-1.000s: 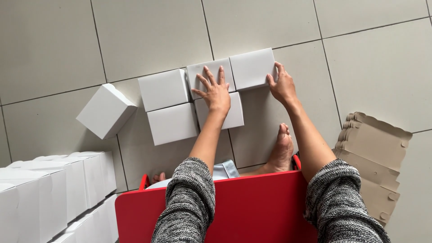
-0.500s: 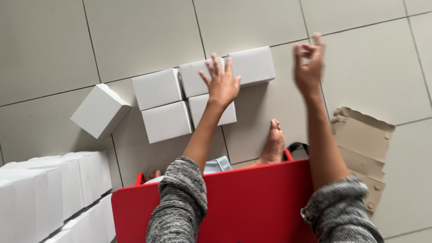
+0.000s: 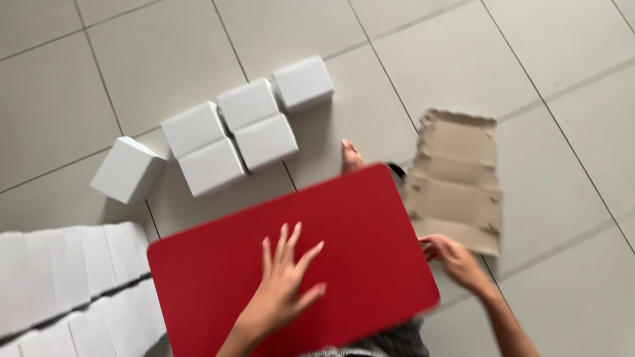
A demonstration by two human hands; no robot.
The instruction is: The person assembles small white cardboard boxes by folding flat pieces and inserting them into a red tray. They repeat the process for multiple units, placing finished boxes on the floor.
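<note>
My left hand [image 3: 286, 281] lies flat with spread fingers on a red board [image 3: 350, 225] that rests over my lap. My right hand [image 3: 451, 259] reaches past the board's right edge, close to the lower edge of a torn piece of brown cardboard [image 3: 456, 178] on the floor; whether it touches the cardboard I cannot tell. Several small white boxes [image 3: 246, 125] sit grouped on the tiled floor beyond the board, with one more white box [image 3: 127, 169] tilted apart at the left. My bare foot [image 3: 350, 156] shows just above the board's far edge.
A row of flat white box blanks [image 3: 66, 271] is stacked at the lower left beside the board. Grey floor tiles [image 3: 476, 59] spread around everything.
Both hands have pulled back from the white boxes. The left now rests on the red board; the right has dropped to the cardboard's side. The view has tilted down and right.
</note>
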